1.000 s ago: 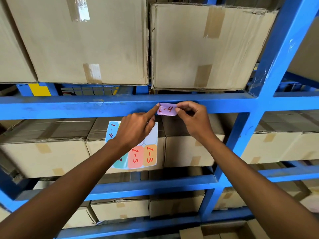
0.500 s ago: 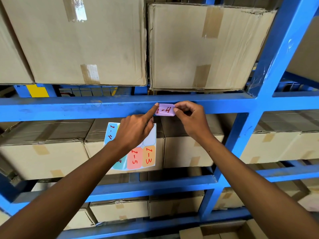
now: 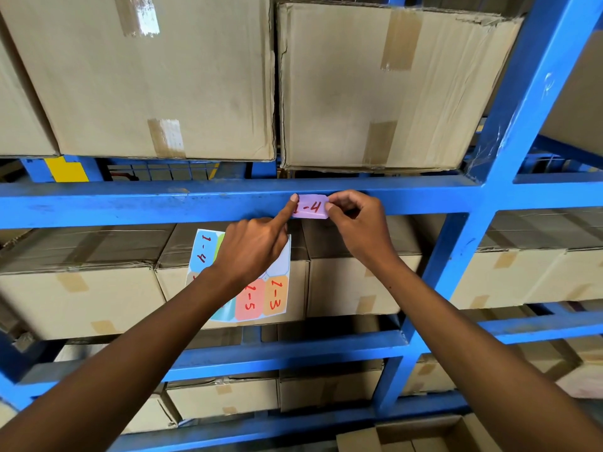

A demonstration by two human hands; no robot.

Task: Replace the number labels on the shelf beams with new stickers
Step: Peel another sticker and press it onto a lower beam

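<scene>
A purple sticker (image 3: 311, 207) marked "1-4" in red lies flat against the front of the blue shelf beam (image 3: 163, 203). My right hand (image 3: 355, 223) pinches the sticker's right edge between thumb and fingers. My left hand (image 3: 254, 249) presses its index fingertip on the sticker's left end, while its other fingers hold a white sticker sheet (image 3: 272, 295) hanging below. The sheet carries coloured labels reading "1-4", "1-5" and "1-3", and my left hand covers its middle.
Two large cardboard boxes (image 3: 375, 86) stand on the shelf above the beam. More taped boxes (image 3: 81, 295) fill the lower shelves. A blue upright post (image 3: 509, 132) rises at the right, and a lower beam (image 3: 277, 353) crosses under my arms.
The sticker was tilted and partly off the beam a second ago; now it lies level and flat on the beam. Both hands kept their places at its ends.
</scene>
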